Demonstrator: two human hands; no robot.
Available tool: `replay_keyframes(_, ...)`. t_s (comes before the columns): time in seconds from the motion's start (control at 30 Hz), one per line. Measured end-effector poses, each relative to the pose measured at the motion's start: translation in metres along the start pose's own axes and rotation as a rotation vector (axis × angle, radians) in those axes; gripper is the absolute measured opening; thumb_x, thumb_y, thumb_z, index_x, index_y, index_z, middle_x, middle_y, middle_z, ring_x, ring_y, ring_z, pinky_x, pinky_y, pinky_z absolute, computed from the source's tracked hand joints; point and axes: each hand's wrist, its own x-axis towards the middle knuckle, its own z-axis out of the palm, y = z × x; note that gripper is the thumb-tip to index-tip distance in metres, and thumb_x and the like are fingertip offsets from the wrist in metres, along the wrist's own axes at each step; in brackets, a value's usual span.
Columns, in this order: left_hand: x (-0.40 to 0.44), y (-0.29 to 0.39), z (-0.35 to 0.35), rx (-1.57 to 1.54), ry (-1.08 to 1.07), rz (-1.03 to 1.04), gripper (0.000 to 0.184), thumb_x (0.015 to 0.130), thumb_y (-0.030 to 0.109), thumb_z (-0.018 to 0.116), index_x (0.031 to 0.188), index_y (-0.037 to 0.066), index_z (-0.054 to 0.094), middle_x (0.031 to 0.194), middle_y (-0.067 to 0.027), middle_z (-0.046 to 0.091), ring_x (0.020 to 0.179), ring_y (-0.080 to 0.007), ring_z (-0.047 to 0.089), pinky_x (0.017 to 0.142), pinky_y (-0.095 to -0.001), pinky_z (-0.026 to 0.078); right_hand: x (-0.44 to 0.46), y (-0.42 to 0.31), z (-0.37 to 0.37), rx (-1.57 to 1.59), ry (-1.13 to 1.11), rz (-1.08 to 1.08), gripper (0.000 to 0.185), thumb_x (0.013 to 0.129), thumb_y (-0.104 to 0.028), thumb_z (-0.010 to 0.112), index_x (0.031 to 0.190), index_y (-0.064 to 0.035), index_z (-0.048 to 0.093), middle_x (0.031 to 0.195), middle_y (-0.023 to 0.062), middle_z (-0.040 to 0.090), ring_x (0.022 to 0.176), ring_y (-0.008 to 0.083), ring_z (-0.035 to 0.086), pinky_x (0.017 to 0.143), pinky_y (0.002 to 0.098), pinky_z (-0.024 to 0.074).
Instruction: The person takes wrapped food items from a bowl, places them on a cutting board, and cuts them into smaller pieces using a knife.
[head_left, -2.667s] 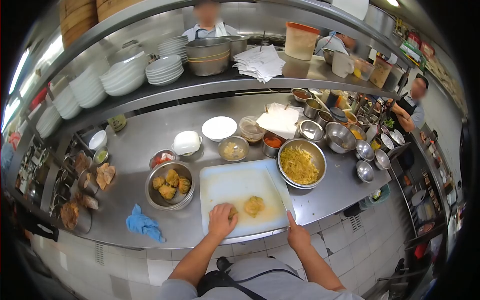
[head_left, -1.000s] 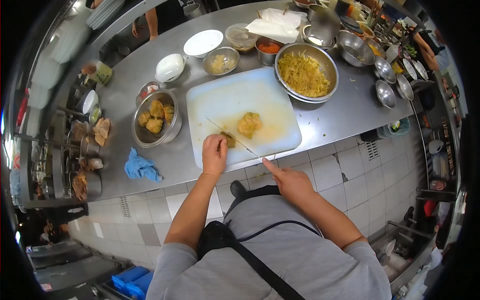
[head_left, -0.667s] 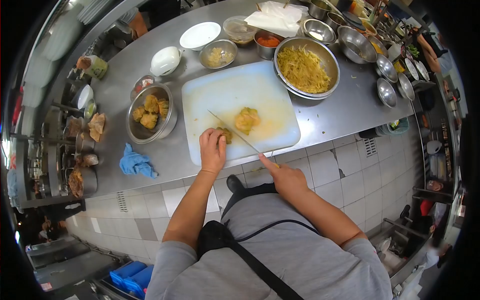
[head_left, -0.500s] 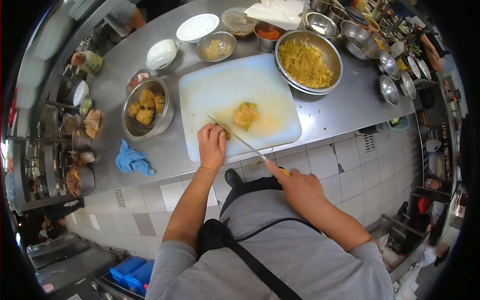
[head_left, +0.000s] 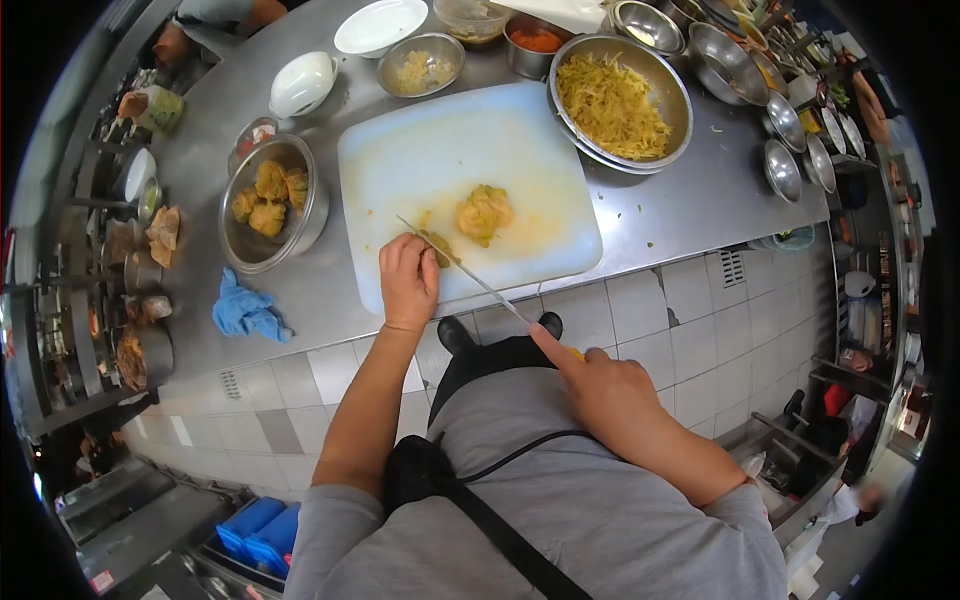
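On the white cutting board [head_left: 400,130], my left hand [head_left: 408,285] has its fingers curled over a yellow-green piece of knobbly vegetable [head_left: 438,250], which looks pickled. The fingers partly hide it. My right hand [head_left: 605,385] grips a knife [head_left: 480,284] by its handle, index finger stretched along the top. The blade slants up and left across the board, against the held piece, its tip just beyond my left fingertips. A larger knobbly vegetable lump [head_left: 484,214] lies to the right of the blade, touched by neither hand.
A steel bowl [head_left: 322,215] with several similar lumps stands left of the board. Yellow shreds [head_left: 612,105] fill a bowl overlapping its right corner. Behind are a bowl of chopped bits [head_left: 422,68] and white dishes [head_left: 303,84]. A blue cloth [head_left: 250,308] lies near the table's front edge.
The whole view has shifted, so the board and bowls sit slightly higher and further left. My left hand stays at the piece, and the knife remains beside it at a similar slant.
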Motion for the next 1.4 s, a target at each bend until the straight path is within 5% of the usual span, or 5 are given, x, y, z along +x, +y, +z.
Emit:
replay_keyframes(0.23,0.002,0.003,-0.002,-0.007,-0.006,-0.01,0.016,0.098,0.012,0.069,0.114,0.008,0.069,0.123,-0.0162,0.065,0.113,-0.0389,0.059,0.099,-0.0477,0.05,0.09,0.008,0.078,0.056,0.301,-0.093,0.087,0.095,-0.009,0.063,0.171,-0.0364,0.03,0.081,0.0143,0.068,0.062,0.0318,0.069,0.059,0.0459,0.0577)
replay_keyframes(0.47,0.001,0.003,-0.002,-0.031,0.017,-0.032,0.015,0.097,0.009,0.071,0.112,0.007,0.069,0.12,-0.016,0.066,0.113,-0.0385,0.06,0.099,-0.0469,0.051,0.022,0.008,0.021,0.021,0.007,-0.015,0.089,0.095,-0.008,0.063,0.171,-0.0372,0.028,0.085,0.0144,0.069,0.066,0.0315,0.071,0.062,0.0453,0.0577)
replay_keyframes(1.03,0.0,-0.001,-0.001,-0.019,0.026,0.001,0.012,0.098,0.006,0.069,0.109,0.003,0.067,0.116,-0.0172,0.063,0.108,-0.0375,0.061,0.092,-0.0438,0.053,0.083,0.004,0.065,0.095,0.255,-0.094,0.091,0.093,-0.006,0.061,0.172,-0.0371,0.027,0.086,0.0152,0.069,0.065,0.0334,0.072,0.061,0.0489,0.0591)
replay_keyframes(1.2,-0.002,-0.002,-0.001,-0.074,0.022,-0.061,0.013,0.098,0.006,0.069,0.11,0.004,0.067,0.116,-0.017,0.063,0.107,-0.0364,0.062,0.092,-0.0433,0.053,0.0,-0.002,-0.006,0.039,-0.071,0.022,0.092,0.093,-0.005,0.06,0.172,-0.0375,0.027,0.088,0.0148,0.07,0.067,0.0339,0.072,0.059,0.0479,0.0579)
replay_keyframes(1.4,0.001,0.004,-0.002,-0.034,0.034,-0.027,0.012,0.098,0.007,0.069,0.11,0.004,0.068,0.115,-0.0163,0.064,0.107,-0.0362,0.062,0.092,-0.0434,0.053,0.089,-0.006,0.054,0.07,0.055,-0.021,0.091,0.095,-0.007,0.059,0.172,-0.0402,0.023,0.093,0.016,0.072,0.075,0.0332,0.074,0.068,0.0467,0.0597)
